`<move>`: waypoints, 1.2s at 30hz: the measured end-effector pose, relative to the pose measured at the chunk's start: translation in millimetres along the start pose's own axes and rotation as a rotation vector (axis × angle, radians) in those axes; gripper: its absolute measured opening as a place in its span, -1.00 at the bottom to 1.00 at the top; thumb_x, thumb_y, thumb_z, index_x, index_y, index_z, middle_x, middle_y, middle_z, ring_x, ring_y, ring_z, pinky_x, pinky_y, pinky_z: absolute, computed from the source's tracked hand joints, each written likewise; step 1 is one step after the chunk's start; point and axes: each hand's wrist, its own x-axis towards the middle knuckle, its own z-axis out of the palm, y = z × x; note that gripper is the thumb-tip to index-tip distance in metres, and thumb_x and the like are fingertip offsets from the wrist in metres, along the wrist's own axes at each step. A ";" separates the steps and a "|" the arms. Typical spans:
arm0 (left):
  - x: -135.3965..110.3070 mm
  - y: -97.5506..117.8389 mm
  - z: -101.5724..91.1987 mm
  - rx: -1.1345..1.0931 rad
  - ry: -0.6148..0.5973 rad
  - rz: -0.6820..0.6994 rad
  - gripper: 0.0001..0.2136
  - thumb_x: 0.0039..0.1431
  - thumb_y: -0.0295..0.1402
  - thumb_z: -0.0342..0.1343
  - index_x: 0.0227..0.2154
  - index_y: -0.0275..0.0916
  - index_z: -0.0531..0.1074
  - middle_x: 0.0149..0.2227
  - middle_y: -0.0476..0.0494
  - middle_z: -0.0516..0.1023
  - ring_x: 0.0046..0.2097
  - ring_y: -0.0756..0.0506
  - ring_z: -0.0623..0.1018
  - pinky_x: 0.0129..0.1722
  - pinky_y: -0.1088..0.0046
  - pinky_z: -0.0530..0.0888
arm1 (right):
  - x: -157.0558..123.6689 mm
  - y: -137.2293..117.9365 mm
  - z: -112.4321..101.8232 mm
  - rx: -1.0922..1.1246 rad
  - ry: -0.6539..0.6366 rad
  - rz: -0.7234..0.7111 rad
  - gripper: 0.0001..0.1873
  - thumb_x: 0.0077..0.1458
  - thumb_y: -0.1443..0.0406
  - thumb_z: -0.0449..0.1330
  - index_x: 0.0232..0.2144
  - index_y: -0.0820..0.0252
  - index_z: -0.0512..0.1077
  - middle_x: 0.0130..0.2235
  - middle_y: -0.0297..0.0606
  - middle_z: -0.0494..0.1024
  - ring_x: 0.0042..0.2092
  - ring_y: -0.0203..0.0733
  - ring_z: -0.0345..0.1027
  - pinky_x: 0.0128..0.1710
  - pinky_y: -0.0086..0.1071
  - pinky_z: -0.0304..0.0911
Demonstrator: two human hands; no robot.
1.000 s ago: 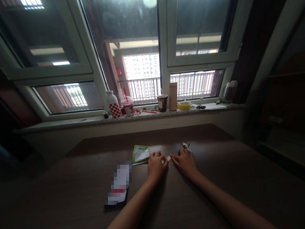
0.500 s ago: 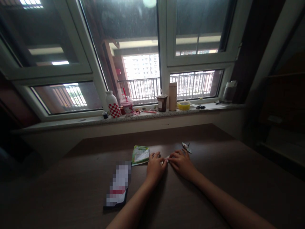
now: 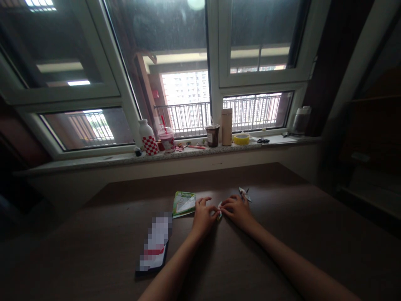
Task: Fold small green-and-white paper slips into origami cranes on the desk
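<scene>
My left hand [image 3: 204,215] and my right hand [image 3: 237,212] meet over the brown table [image 3: 103,234]. Between their fingertips is a small folded piece of paper [image 3: 219,211], pale with some pink and green, pinched from both sides. Its exact shape is too small to make out. Just beyond my right hand lies a second folded paper piece [image 3: 244,194] with pointed ends. A green and white packet [image 3: 184,204] rests flat at the left of my left hand. Nearer to me lies a phone [image 3: 155,242] with a blurred screen.
Along the stone windowsill [image 3: 125,158] stand a checkered white bottle [image 3: 148,138], a pink drink cup [image 3: 167,140], a brown drink cup [image 3: 212,135], a tan flask [image 3: 227,126], yellow tape [image 3: 241,139], scissors [image 3: 263,141] and a clear bottle [image 3: 302,121].
The folded paper between my fingers now shows more of its length, standing out above and below the fingertips. My right hand has shifted slightly. The other things stay put.
</scene>
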 end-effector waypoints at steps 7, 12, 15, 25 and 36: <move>0.5 -0.7 2.7 -0.024 0.000 -0.005 -0.93 0.07 -0.35 0.27 -0.41 -0.11 0.65 0.13 -0.16 0.39 0.22 -0.29 0.23 0.25 0.04 0.23 | 1.6 1.7 1.4 0.039 -0.027 0.060 -0.76 0.20 0.10 0.14 -0.28 -0.17 0.62 -0.09 -0.40 0.64 0.10 0.05 0.24 0.22 0.20 -0.20; 1.2 0.8 2.3 -0.008 0.039 -0.013 -0.91 0.09 -0.33 0.26 -0.36 -0.09 0.65 0.16 -0.16 0.35 0.24 -0.29 0.22 0.25 0.03 0.24 | 2.8 -1.3 3.1 0.002 -0.002 0.065 -0.78 0.18 0.11 0.16 -0.33 -0.14 0.63 -0.12 -0.40 0.64 0.10 0.05 0.24 0.23 0.22 -0.24; 0.2 1.4 1.9 0.011 0.027 -0.011 -0.88 0.12 -0.30 0.23 -0.31 -0.07 0.65 0.21 -0.13 0.34 0.27 -0.30 0.19 0.27 0.01 0.22 | 2.3 -3.7 2.8 -0.001 0.004 0.069 -0.80 0.17 0.11 0.18 -0.33 -0.13 0.63 -0.12 -0.38 0.65 0.09 0.07 0.25 0.23 0.24 -0.26; 0.0 -1.9 -2.5 0.072 -0.045 -0.014 -0.85 0.15 -0.32 0.19 -0.27 -0.10 0.66 0.28 -0.14 0.29 0.33 -0.36 0.13 0.29 -0.06 0.19 | 0.4 -9.0 -0.4 -0.020 0.021 0.066 -0.79 0.16 0.08 0.18 -0.36 -0.13 0.62 -0.14 -0.43 0.65 0.08 0.05 0.26 0.22 0.23 -0.26; -1.3 1.5 -5.1 0.052 -0.085 -0.031 -0.81 0.20 -0.34 0.14 -0.22 -0.11 0.65 0.32 -0.16 0.23 0.39 -0.36 0.04 0.31 -0.03 0.19 | -2.0 -8.8 -1.6 -0.026 -0.001 0.036 -0.78 0.12 0.06 0.19 -0.34 -0.05 0.57 -0.09 -0.37 0.62 0.12 0.07 0.26 0.25 0.25 -0.31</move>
